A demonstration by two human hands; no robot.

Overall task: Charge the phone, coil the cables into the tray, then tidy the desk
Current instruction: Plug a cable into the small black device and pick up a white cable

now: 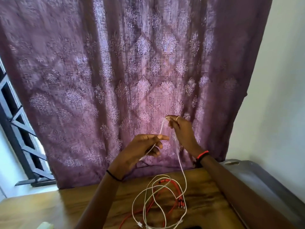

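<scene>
Both the left hand [145, 146] and right hand [179, 128] pinch the white cable [162, 128] mid-frame; wind even loops, free of the red cable [165, 187].

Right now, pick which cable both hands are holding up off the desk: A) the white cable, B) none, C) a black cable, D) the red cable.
A: the left hand and right hand pinch the white cable in the air, while the red cable lies on the wooden desk.
</scene>
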